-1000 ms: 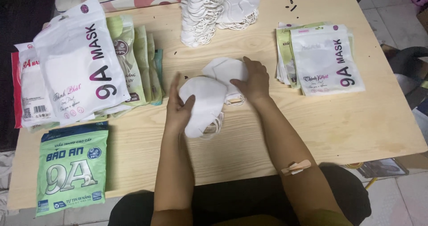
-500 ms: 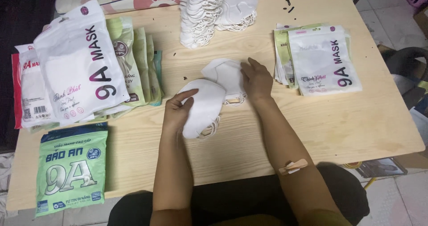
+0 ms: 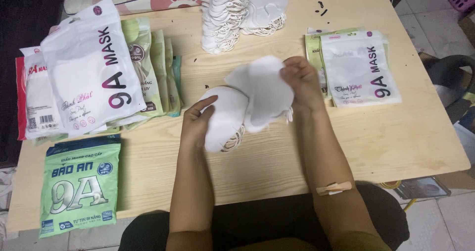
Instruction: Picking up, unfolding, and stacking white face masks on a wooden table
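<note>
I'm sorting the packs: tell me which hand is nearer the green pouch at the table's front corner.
Left. The left hand rests on a stack of white masks mid-table, right of the green pouch. The right hand lifts a mask farther right.

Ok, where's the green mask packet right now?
In the head view the green packet lies at the table's near-left corner, below the white packets, left of the left hand.
</note>
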